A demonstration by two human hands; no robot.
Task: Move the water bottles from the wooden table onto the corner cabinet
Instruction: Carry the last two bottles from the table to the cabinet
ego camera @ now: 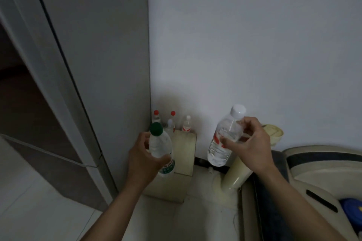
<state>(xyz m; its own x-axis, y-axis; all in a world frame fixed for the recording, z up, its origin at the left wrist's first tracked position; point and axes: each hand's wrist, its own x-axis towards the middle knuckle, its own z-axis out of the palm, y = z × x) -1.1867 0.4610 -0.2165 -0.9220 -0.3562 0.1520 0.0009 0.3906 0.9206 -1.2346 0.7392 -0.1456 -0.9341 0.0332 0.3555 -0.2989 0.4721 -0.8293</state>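
My left hand [142,157] grips a clear water bottle with a green cap and green label [160,146], held upright over the near left part of the small beige corner cabinet [186,152]. My right hand [248,143] holds a second clear bottle with a white cap and red label [225,139], tilted, in the air to the right of the cabinet. At the back of the cabinet top, against the wall corner, stand several small bottles: two with red caps [156,116] [172,117] and one with a white cap [187,124]. The wooden table is out of view.
A tall grey door or panel [88,64] stands at the left, running up to the wall corner. A cream pipe-like stand [235,174] rises from the floor right of the cabinet. At the far right is a cream appliance [321,172] with a blue object [352,207] inside.
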